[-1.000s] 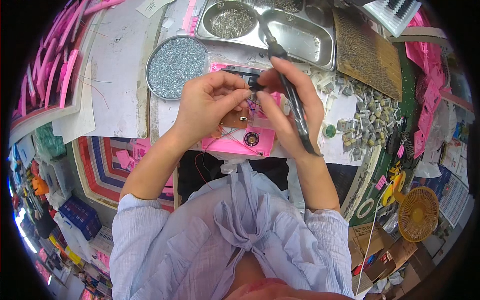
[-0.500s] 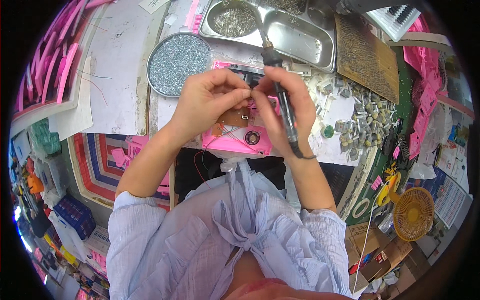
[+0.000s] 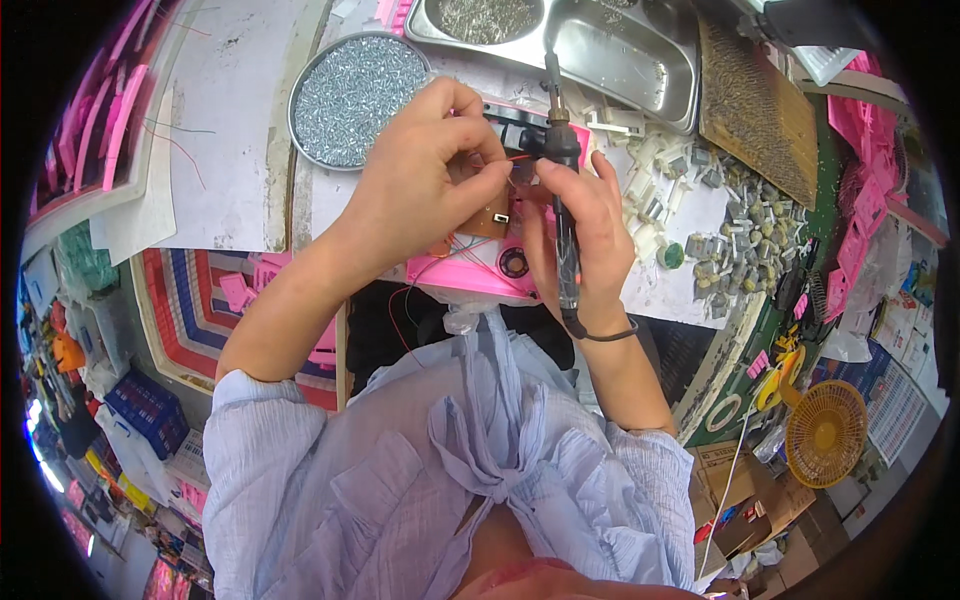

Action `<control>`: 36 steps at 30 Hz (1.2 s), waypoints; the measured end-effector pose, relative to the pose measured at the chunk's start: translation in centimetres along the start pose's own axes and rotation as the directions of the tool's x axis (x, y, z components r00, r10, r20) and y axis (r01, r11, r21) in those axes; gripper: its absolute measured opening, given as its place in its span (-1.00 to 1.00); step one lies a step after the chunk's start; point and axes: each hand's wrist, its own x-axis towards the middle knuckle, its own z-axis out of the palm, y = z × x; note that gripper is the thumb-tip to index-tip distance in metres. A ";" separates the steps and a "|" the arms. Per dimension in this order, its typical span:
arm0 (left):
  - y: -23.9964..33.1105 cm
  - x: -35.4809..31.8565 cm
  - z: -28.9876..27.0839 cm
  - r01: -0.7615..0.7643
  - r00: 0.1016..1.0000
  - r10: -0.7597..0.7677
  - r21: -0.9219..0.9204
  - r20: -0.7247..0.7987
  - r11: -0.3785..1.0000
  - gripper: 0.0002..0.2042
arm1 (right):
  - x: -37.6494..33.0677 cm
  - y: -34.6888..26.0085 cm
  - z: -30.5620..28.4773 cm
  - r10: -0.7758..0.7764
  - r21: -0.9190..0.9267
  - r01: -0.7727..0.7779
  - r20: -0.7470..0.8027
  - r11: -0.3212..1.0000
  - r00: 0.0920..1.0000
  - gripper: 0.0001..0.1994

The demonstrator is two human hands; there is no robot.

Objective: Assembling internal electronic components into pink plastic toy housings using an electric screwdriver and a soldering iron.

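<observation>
My left hand (image 3: 425, 180) pinches a thin red wire over a small brown circuit board (image 3: 487, 218) that rests on a pink plastic housing (image 3: 470, 272). My right hand (image 3: 580, 225) is closed around a dark pen-shaped soldering iron (image 3: 560, 170), whose metal tip points up and away from me, over the steel tray. Thin red and blue wires trail from the board across the housing, and a small round black part (image 3: 514, 263) sits in it. My fingers hide much of the board.
A round tin of small silver screws (image 3: 350, 88) lies at the upper left. A two-part steel tray (image 3: 600, 45) stands behind my hands. Several small grey and white parts (image 3: 730, 230) are heaped at the right, near a brown mat (image 3: 755, 105). A yellow fan (image 3: 826, 432) sits lower right.
Both hands have stayed together over the board, with only small finger shifts. The camera view has tilted slightly, so the whole scene sits a little higher in the picture.
</observation>
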 end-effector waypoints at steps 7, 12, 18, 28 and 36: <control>-0.2 0.0 0.8 0.003 1.000 -0.003 0.130 0.002 0.991 -0.89 | 0.2 0.0 -2.6 0.111 0.081 -0.106 -0.069 0.991 0.991 -0.60; -0.1 0.1 0.7 0.012 1.000 -0.012 0.102 -0.003 0.995 -0.89 | -1.1 -0.6 -4.9 0.307 0.344 -0.231 -0.188 0.910 0.933 -0.74; -0.1 0.1 0.8 0.009 1.000 -0.008 0.096 -0.017 0.995 -0.89 | -1.1 0.0 -6.5 -0.012 0.183 0.011 0.006 0.983 1.000 -0.78; -0.3 0.1 0.9 -0.016 0.999 0.020 0.139 -0.025 0.990 -0.89 | -0.6 -0.1 -5.6 -0.084 0.131 0.075 0.065 0.989 0.994 -0.74; -0.4 0.1 1.0 -0.021 0.999 0.026 0.120 -0.037 0.993 -0.90 | -0.6 0.0 -5.3 -0.110 0.105 0.103 0.064 0.989 0.992 -0.73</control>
